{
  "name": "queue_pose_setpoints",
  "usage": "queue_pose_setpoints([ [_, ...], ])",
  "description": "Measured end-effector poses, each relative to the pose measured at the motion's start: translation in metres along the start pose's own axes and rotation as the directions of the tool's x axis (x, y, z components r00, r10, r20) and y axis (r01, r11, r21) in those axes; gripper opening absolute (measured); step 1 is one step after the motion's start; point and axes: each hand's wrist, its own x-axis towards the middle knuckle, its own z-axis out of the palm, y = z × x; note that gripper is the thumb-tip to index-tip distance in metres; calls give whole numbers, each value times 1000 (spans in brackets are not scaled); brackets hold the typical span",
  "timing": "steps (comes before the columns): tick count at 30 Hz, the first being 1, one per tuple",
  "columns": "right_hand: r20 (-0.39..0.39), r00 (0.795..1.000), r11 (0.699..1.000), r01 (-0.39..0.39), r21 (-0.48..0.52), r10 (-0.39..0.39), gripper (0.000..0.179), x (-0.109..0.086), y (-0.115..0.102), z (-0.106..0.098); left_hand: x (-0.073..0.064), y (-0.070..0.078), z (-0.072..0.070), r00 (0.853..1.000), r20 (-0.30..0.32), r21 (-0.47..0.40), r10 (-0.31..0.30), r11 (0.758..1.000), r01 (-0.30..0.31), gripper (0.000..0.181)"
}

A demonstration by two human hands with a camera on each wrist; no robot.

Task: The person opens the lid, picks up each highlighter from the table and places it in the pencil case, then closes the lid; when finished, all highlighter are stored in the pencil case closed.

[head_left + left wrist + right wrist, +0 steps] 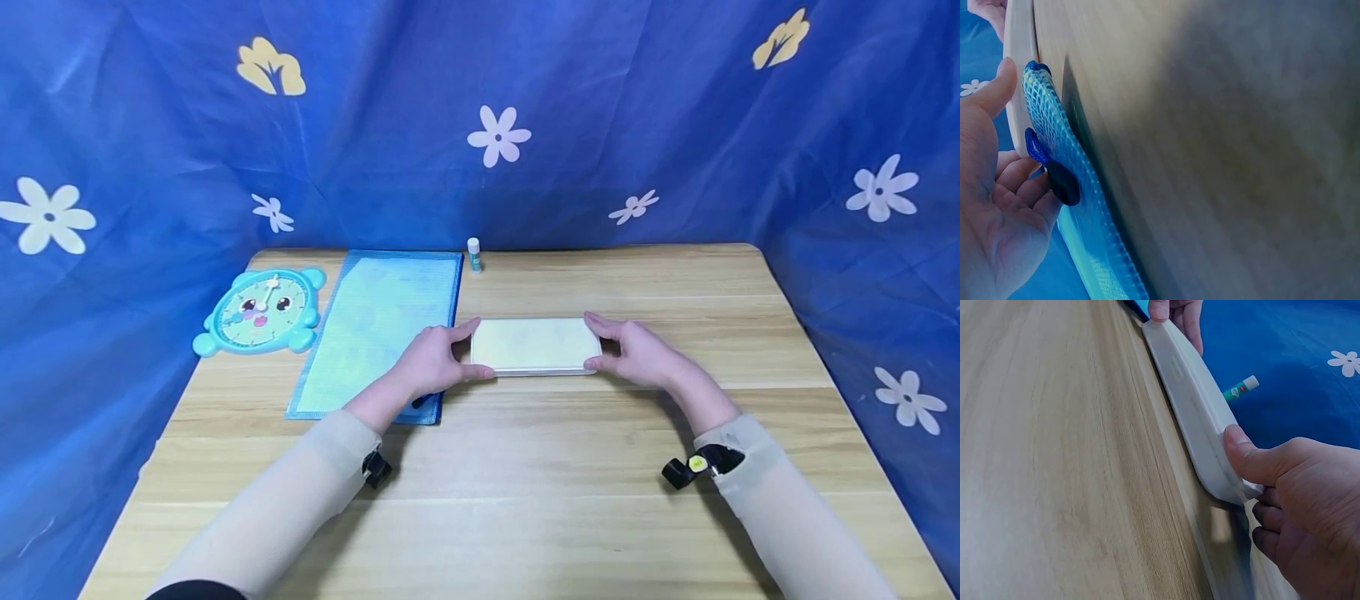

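A white rectangular box (536,343) with rounded corners lies lengthwise across the middle of the wooden table. My left hand (433,364) grips its left end, thumb on the near edge and fingers at the far one. At the opposite end my right hand (637,354) holds the box the same way. In the right wrist view, the right thumb (1244,450) presses the side of the box, close over the tabletop. Beneath the left hand is the edge of a blue mesh pouch (360,325), whose dark zip pull (1063,182) shows beside the curled fingers in the left wrist view.
To the far left sits a light-blue toy clock (236,325) with a cartoon face. A small glue stick (475,258) stands upright at the table's back edge, right of the pouch. Blue flowered cloth (390,125) hangs behind and on both sides of the wooden table (540,500).
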Motion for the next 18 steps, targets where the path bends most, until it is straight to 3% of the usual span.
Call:
queue_pose_setpoints([
  [11,-5,1000,999,22,-37,-22,88,0,4,-3,0,-3,4,999,15,49,36,998,-37,108],
  [18,-75,997,998,31,51,-27,78,-4,3,-12,0,-10,0,994,-33,20,101,995,-101,102],
])
